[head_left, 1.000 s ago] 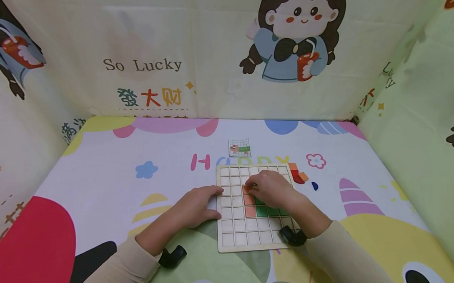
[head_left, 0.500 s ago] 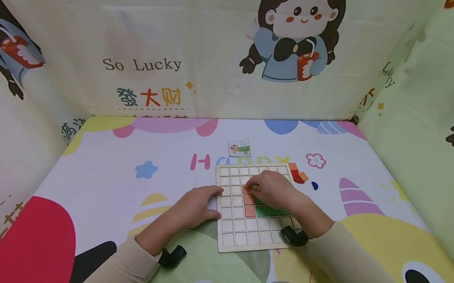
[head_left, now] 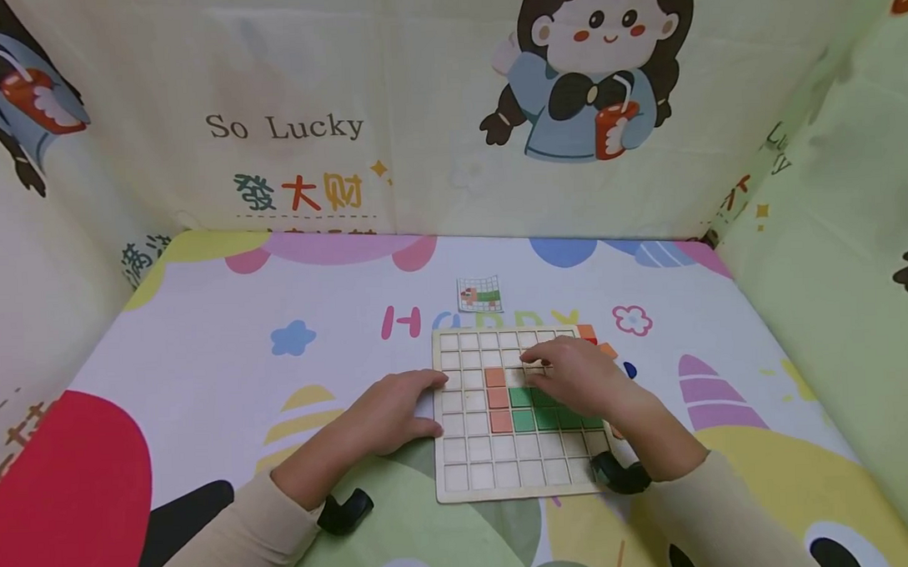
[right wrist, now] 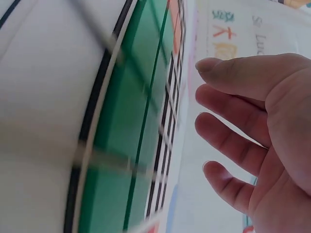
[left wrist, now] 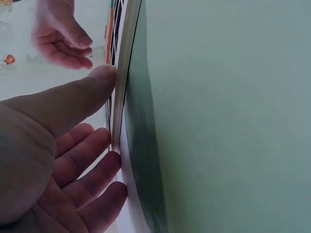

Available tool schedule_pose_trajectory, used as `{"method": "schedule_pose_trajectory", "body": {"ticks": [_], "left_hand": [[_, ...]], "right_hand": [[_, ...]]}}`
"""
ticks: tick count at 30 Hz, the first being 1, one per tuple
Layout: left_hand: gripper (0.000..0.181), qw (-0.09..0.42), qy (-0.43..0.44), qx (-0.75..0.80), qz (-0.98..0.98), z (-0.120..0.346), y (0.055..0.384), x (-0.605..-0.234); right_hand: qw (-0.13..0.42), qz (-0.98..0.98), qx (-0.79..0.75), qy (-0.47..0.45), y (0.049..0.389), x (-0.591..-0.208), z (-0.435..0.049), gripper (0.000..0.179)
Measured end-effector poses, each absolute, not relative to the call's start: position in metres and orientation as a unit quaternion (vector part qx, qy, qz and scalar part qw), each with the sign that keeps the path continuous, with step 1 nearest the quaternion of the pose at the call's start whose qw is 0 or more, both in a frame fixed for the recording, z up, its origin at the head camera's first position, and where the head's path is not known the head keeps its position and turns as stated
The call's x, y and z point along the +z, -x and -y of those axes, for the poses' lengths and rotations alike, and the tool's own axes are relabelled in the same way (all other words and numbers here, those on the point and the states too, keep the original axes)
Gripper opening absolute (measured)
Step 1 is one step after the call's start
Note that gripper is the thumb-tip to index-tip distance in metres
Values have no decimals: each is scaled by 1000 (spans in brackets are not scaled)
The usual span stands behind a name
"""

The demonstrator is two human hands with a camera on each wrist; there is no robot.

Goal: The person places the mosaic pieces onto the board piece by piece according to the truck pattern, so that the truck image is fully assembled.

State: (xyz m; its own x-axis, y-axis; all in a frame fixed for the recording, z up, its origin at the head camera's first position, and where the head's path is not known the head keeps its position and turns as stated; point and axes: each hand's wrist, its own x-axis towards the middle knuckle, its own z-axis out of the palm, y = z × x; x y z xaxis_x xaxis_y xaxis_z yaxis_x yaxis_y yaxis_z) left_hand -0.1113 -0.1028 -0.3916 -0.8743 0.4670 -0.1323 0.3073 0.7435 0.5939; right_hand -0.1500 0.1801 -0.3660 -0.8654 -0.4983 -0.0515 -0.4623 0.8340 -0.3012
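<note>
A wooden grid board (head_left: 479, 476) lies on the table. Three salmon square tiles (head_left: 497, 397) form a column in its cells, and green tiles (head_left: 522, 420) fill cells to their right. My left hand (head_left: 389, 415) rests at the board's left side. In the left wrist view, its thumb and fingertips touch the board's edge (left wrist: 120, 77) without curling round it. Above the upper right part of the board is my right hand (head_left: 581, 375), partly covering the green tiles. The right wrist view shows its fingers (right wrist: 228, 136) loosely bent, with nothing between them.
A small picture card (head_left: 479, 295) with a gridded animal pattern lies beyond the board. Past the board's upper right corner are loose orange pieces (head_left: 587, 331) and a dark blue piece (head_left: 630, 369), partly behind the right hand. Printed curtains (head_left: 419, 151) surround the table's back and sides.
My right hand has lifted off the top salmon tile and moved right, leaving that tile fully visible in its cell. My left hand has stayed at the board's edge.
</note>
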Motion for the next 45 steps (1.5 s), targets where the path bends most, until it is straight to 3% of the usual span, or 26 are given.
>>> {"method": "schedule_pose_trajectory", "body": {"ticks": [19,31,45], "left_hand": [[63,137,-203,289,-925,102,112,-391],[63,137,-205,297,-922,102,112,-392],[63,131,-209,301,-921,103,112,-393]], "right_hand": [[36,-976,-162,142,161,-369,-264,33],[91,-977,-157,112,167,-374,-272,41],[87,-977,-152,120,169,-378,-273,31]]}}
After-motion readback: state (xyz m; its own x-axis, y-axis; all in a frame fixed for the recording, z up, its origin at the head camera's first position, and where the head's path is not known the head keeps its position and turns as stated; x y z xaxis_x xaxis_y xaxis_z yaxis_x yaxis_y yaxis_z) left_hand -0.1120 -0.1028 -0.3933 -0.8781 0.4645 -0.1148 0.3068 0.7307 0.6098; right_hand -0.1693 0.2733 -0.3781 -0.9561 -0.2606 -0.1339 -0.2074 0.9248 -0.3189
